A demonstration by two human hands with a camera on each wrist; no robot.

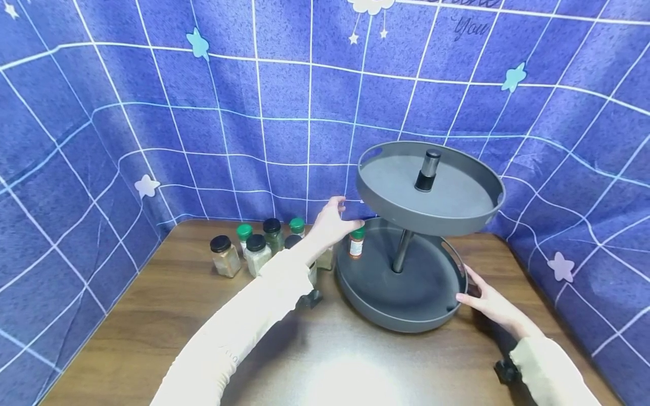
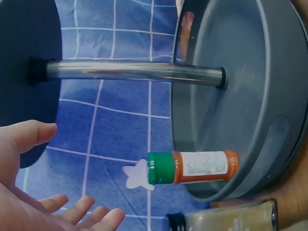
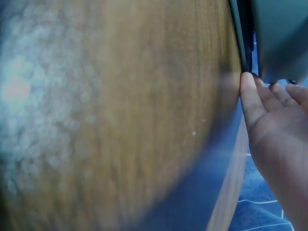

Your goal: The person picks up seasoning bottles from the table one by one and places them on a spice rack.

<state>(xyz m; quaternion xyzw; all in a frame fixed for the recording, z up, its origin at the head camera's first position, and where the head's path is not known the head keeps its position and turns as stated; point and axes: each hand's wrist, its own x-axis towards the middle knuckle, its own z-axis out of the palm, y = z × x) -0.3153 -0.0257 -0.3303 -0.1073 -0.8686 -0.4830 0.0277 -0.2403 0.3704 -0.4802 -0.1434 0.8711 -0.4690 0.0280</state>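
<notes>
Holding nothing in the widely spread left hand (image 1: 330, 225), with a green-capped bottle (image 1: 356, 248) just below.
Touching the lower tray (image 1: 401, 299) under that bottle with nearly straight fingers of the right hand (image 1: 484, 299), with jars (image 1: 258, 256) clustered left of the left hand.

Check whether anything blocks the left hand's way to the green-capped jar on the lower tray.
Nothing visible does. In the left wrist view, the gap between the left hand and the green-capped jar shows only the patterned curtain behind; the upper tray lies off that line.
</notes>
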